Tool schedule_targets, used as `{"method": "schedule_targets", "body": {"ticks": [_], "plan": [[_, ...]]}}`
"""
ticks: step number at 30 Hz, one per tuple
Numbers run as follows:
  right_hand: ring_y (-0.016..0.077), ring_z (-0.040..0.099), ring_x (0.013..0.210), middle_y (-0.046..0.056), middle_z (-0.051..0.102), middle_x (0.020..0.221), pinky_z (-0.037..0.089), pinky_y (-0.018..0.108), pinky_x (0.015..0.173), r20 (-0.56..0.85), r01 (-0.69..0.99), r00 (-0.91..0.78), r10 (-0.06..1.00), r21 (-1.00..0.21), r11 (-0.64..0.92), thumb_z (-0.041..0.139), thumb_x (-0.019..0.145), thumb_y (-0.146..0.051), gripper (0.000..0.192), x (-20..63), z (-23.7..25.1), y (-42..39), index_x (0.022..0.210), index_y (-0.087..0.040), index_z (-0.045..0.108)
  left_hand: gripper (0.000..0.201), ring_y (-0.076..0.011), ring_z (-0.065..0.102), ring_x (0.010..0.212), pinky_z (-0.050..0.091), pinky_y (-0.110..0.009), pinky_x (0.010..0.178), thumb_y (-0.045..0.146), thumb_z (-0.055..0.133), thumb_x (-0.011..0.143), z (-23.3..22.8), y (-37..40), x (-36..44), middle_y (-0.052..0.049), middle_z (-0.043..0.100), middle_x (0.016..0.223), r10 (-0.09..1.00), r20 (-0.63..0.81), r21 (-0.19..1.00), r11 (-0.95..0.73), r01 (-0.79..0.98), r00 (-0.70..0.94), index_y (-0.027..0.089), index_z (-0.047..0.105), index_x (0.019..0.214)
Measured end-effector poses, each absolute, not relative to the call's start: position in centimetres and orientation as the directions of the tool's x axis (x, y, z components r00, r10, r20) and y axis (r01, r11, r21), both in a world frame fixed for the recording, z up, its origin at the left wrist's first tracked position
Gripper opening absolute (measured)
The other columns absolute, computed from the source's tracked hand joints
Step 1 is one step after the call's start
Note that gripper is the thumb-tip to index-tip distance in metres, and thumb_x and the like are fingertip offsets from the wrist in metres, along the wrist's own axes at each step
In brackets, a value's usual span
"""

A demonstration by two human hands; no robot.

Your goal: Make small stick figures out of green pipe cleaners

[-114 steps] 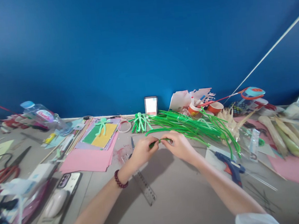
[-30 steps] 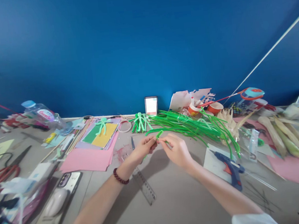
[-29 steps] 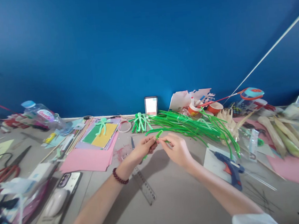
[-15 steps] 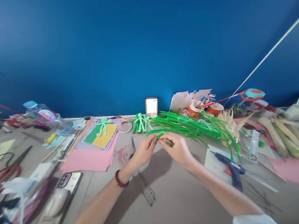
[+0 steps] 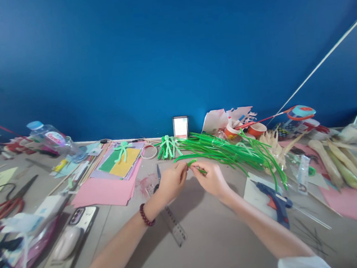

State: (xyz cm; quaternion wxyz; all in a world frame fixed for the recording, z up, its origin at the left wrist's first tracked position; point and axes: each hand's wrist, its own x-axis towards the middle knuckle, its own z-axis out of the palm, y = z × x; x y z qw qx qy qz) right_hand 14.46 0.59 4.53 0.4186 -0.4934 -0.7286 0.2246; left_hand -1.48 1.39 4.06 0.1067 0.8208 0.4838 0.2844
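Note:
Between my fingertips is a short, bent green pipe cleaner (image 5: pixel 192 162), partly hidden by the fingers. My left hand (image 5: pixel 174 180), with a dark red bead bracelet on its wrist, pinches one side of it. From the other side my right hand (image 5: pixel 209 176) grips it too, and a bit of green shows under its fingers. Just beyond the hands lies a large bundle of green pipe cleaners (image 5: pixel 229 148). Several small green pipe-cleaner figures (image 5: pixel 167 146) lean together behind my left hand. Another light green figure (image 5: pixel 122 151) lies on coloured sheets.
A clear ruler (image 5: pixel 175 228) and a craft knife (image 5: pixel 158 173) lie by my left forearm. Pink paper (image 5: pixel 102 192), a phone (image 5: pixel 82 217) and red-handled scissors (image 5: pixel 11 205) are leftward. At right are a blue glue gun (image 5: pixel 273 200) and corn husks (image 5: pixel 345 165). A blue wall (image 5: pixel 159 60) rises behind.
My left hand has rolled over a little, its fingers curling closer around the pipe cleaner. My right hand has barely moved, and the things on the table stay put.

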Motion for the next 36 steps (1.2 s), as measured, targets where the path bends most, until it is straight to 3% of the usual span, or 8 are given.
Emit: {"method": "schedule_targets", "body": {"ticks": [6,11,21,28,36], "plan": [[0.0185,0.065,0.075,0.006,0.072,0.087,0.046,0.024,0.061,0.354,0.587,-0.187,0.917,-0.708,0.393,0.046,0.085,-0.023,0.023,14.5,4.1,0.6,0.091,-0.020,0.068,0.019,-0.0146,0.055,0.066,0.028,-0.026,0.049,0.015,0.039,0.088,3.3,1.6,-1.6,-0.002,0.058,0.070,0.758,0.488,0.091,-0.538,0.838,0.433,0.018,0.055,0.079],[0.0197,0.066,0.077,0.006,0.072,0.091,0.045,0.025,0.063,0.330,0.628,-0.207,0.921,-0.677,0.383,0.044,0.084,-0.020,0.027,14.5,4.3,0.5,0.097,-0.021,0.068,0.017,-0.0141,0.054,0.065,0.030,-0.027,0.051,0.012,0.041,0.086,3.4,1.7,-1.7,-0.002,0.055,0.066,0.702,0.530,-0.026,-0.547,0.837,0.475,0.018,0.055,0.078],[0.0180,0.063,0.068,0.005,0.070,0.077,0.037,0.024,0.059,0.288,0.725,-0.247,0.925,-0.578,0.374,0.040,0.087,-0.020,0.026,14.3,4.7,0.0,0.086,-0.021,0.065,0.020,-0.0148,0.051,0.063,0.026,-0.028,0.050,0.017,0.043,0.085,2.8,1.2,-1.3,-0.003,0.054,0.064,0.732,0.560,0.044,-0.494,0.869,0.388,0.019,0.057,0.072],[0.0174,0.059,0.056,0.004,0.066,0.065,0.027,0.025,0.051,0.236,0.799,-0.243,0.941,-0.501,0.332,0.037,0.088,-0.021,0.024,13.7,4.4,-0.4,0.082,-0.022,0.060,0.021,-0.0170,0.050,0.067,0.029,-0.029,0.056,0.018,0.041,0.089,2.8,1.0,-1.2,-0.004,0.053,0.065,0.703,0.540,-0.089,-0.499,0.862,0.462,0.018,0.056,0.074],[0.0171,0.058,0.054,0.004,0.066,0.066,0.024,0.026,0.049,0.248,0.815,-0.256,0.934,-0.464,0.346,0.036,0.090,-0.022,0.025,13.6,4.2,-0.8,0.086,-0.021,0.060,0.016,-0.0156,0.052,0.066,0.027,-0.028,0.053,0.018,0.043,0.086,2.9,1.1,-1.3,-0.003,0.057,0.068,0.755,0.522,0.075,-0.504,0.860,0.397,0.019,0.054,0.074]]}}
